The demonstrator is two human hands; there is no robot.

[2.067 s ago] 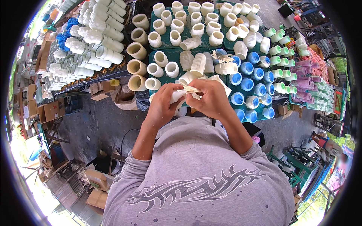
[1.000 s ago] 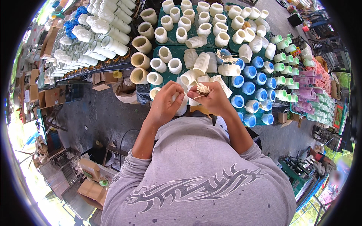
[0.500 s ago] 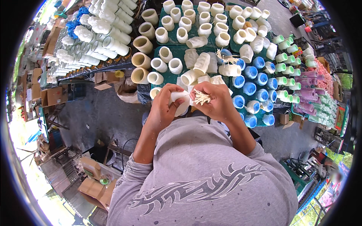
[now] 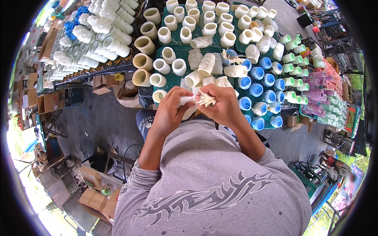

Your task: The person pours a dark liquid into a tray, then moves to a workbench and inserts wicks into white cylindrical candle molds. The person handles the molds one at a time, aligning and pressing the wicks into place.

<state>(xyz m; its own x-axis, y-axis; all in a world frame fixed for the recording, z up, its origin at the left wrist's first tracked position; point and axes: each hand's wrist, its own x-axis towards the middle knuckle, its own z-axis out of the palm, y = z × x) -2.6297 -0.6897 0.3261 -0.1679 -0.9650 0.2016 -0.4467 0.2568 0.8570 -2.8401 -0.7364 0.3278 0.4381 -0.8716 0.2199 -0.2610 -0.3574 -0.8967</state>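
Close in front of my chest, my left hand (image 4: 170, 109) has its fingers and thumb wrapped round a small white wax candle (image 4: 185, 101). My right hand (image 4: 225, 104) meets it from the other side and grips a bundle of cream candle wicks (image 4: 206, 99), whose cut ends fan out of the fist. Fingertips of both hands nearly touch at the candle's end; they hide what is between them. Just beyond lie several white candles, one of them a tilted carved candle (image 4: 206, 65). More loose wicks (image 4: 235, 59) rest on top of a white candle lying on its side.
Rows of white hollow candles (image 4: 168, 55) and blue-filled candles (image 4: 256, 89) stand on a green table (image 4: 185, 49). Green candles (image 4: 289, 58) and pink ones (image 4: 317, 94) are at the right. White tubes (image 4: 116, 46) fill a rack at the left. Cardboard boxes (image 4: 51, 101) stand below.
The whole view has shifted slightly, so the table's things sit a little further left and up. My hands stay together, still gripping the candle and the wicks.
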